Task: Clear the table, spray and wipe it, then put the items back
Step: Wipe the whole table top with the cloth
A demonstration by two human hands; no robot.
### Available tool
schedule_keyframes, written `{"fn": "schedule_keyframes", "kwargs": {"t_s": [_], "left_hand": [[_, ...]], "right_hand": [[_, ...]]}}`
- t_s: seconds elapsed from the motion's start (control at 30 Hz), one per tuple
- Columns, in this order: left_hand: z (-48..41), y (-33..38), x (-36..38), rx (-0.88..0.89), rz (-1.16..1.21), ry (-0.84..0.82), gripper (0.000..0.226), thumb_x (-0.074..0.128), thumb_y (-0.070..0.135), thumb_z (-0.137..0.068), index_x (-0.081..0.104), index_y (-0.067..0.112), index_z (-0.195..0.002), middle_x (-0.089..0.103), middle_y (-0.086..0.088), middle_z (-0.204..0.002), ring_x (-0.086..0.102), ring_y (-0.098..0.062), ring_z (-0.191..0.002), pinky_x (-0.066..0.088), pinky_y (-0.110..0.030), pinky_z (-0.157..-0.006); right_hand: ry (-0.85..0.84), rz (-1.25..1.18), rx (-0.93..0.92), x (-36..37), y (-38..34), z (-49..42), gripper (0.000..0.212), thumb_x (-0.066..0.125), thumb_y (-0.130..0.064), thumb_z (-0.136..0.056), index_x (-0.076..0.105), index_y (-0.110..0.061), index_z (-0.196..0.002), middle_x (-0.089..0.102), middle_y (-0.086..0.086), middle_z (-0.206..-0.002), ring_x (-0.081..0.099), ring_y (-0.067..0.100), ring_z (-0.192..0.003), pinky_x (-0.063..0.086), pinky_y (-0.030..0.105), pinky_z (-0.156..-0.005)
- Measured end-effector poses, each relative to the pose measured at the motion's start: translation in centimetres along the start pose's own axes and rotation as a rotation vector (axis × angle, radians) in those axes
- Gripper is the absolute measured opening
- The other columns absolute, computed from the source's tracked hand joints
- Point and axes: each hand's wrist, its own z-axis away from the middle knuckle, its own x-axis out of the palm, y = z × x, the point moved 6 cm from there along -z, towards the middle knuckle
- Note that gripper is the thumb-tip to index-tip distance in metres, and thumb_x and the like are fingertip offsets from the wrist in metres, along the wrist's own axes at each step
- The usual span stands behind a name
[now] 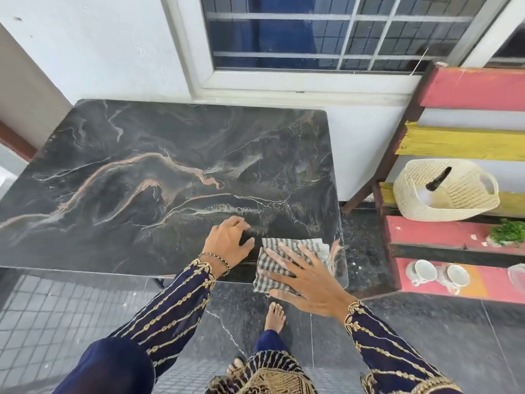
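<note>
The dark marble-patterned table (142,172) fills the left and middle of the head view, its top bare. A grey-and-white checked cloth (289,251) lies flat at the table's near right corner, partly over the edge. My right hand (306,277) presses flat on the cloth with its fingers spread. My left hand (230,240) rests on the tabletop just left of the cloth, fingers bent and holding nothing.
A red-and-yellow slatted bench (466,86) stands to the right. On it are a cream woven basket (446,209) with a dark-topped bottle inside, a small green plant (508,231) and two white cups (439,275). A barred window (326,32) is behind the table.
</note>
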Motion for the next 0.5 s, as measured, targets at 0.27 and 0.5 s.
{"fn": "schedule_keyframes", "kwargs": {"t_s": [0.27, 0.5], "left_hand": [[-2.2, 1.4, 1.1, 0.054, 0.053, 0.016, 0.034, 0.053, 0.035, -0.090, 0.060, 0.020, -0.119, 0.051, 0.003, -0.134, 0.050, -0.019, -0.122, 0.037, -0.035, -0.100], [-6.1, 1.3, 1.3, 0.050, 0.096, 0.093, 0.029, 0.058, 0.031, -0.088, 0.063, 0.019, -0.113, 0.053, 0.002, -0.132, 0.054, -0.020, -0.116, 0.041, -0.037, -0.099]], "right_hand": [[-0.050, 0.006, -0.003, -0.5, 4.7, 1.1, 0.056, 0.024, -0.067, -0.105, 0.007, -0.056, -0.157, 0.004, -0.012, -0.171, 0.000, 0.018, -0.159, 0.006, 0.054, -0.125], [0.037, -0.016, 0.031, -2.0, 11.4, -3.3, 0.055, 0.025, -0.069, -0.104, 0.008, -0.059, -0.155, 0.009, -0.012, -0.170, 0.011, 0.020, -0.158, 0.004, 0.049, -0.126]]}}
